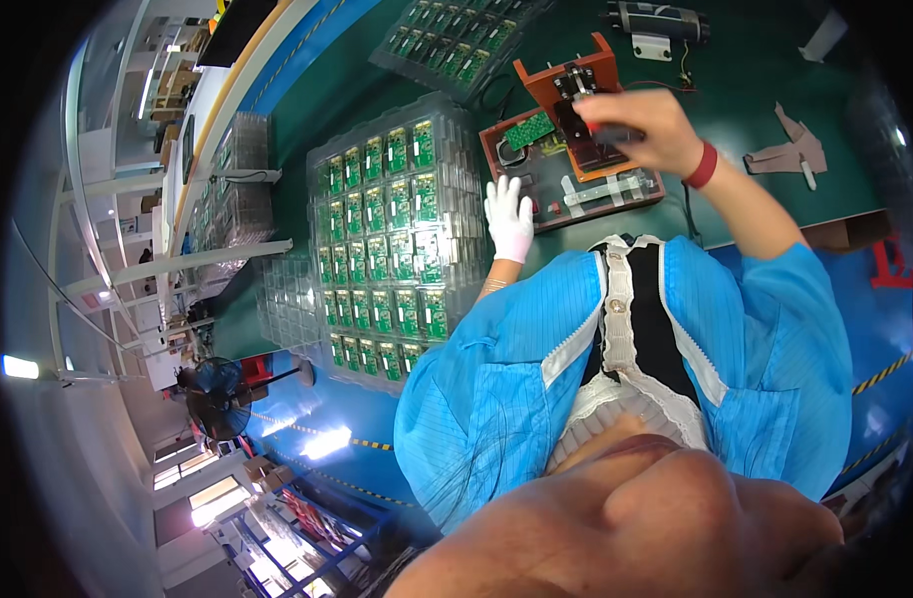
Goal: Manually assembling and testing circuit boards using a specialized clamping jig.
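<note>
My left hand [509,217], in a white glove, lies flat with its fingers stretched out. It is beside the left edge of a shallow test-fixture box [603,206] and holds nothing. My bare right hand [644,128], with a red wristband, is closed around the black handle [618,134] of a toggle clamp. That clamp is mounted on an orange-red upright bracket [601,66] at the back of the box. A green circuit board [529,131] sits at the box's left rear. Whatever lies under the clamp is partly hidden by the hand and bracket.
Left of the box stands a stack of clear plastic trays [464,189] holding many green boards. Another board-filled tray [425,50] lies farther back. A black cylindrical device [660,22] with wires is at the back right. A beige cloth [787,149] and a white marker-like stick [808,175] lie on the right.
</note>
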The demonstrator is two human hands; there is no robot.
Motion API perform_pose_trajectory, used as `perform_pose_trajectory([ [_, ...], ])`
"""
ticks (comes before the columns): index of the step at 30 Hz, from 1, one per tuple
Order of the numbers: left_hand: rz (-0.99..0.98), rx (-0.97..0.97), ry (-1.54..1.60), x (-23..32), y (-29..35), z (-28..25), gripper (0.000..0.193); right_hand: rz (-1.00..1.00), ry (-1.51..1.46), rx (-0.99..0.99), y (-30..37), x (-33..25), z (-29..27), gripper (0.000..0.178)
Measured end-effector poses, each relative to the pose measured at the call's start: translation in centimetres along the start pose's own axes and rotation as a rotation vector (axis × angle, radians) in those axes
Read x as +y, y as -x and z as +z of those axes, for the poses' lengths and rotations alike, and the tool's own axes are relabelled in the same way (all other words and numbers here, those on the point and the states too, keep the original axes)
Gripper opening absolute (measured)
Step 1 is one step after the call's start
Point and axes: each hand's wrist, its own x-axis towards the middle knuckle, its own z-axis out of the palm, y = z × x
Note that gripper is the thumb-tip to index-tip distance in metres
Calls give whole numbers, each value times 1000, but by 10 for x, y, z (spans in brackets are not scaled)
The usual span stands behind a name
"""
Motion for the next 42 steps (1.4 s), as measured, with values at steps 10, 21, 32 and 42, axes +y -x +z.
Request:
perform_pose_trajectory([
  [10, -502, -16, 321, -16, 7, 12, 72, 414, -104, 136, 57, -18, 9, 42],
  [21, -551, -54, 306, -11, -9, 16, 73, 1204, -119, 184, 170, 33, 21, 39],
  [32, -328, 152, 30, 5, -7, 25, 64, 1055, -2, -203, 187, 49, 29, 41],
  [42, -308, 143, -9, 11, -8, 22, 61, 1082, 68, -230, 186, 62, 29, 35],
])
